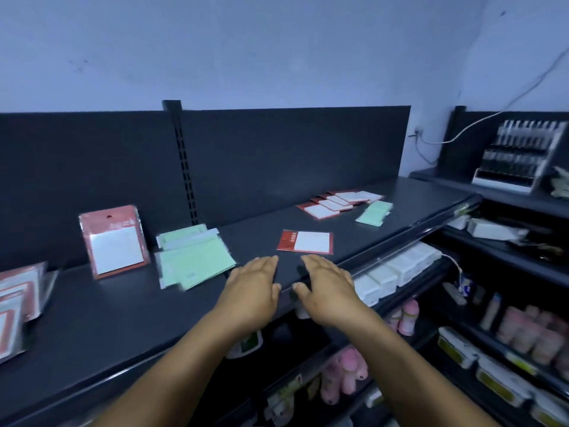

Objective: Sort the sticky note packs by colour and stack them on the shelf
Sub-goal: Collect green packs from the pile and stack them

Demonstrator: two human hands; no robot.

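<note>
On top shelf [123, 318], both hands hovering empty, palms down, fingers spread: left hand [252, 288], right hand [326, 288]. Reaching toward lone red pack [305, 241] just beyond fingertips. Sliding it flat, then carrying to leaning red pack [115, 241] at left, w/o disturbing green stack [192, 260].

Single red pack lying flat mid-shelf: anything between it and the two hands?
Nothing: in the head view, only bare dark shelf separates the red pack from the left hand and right hand.
</note>
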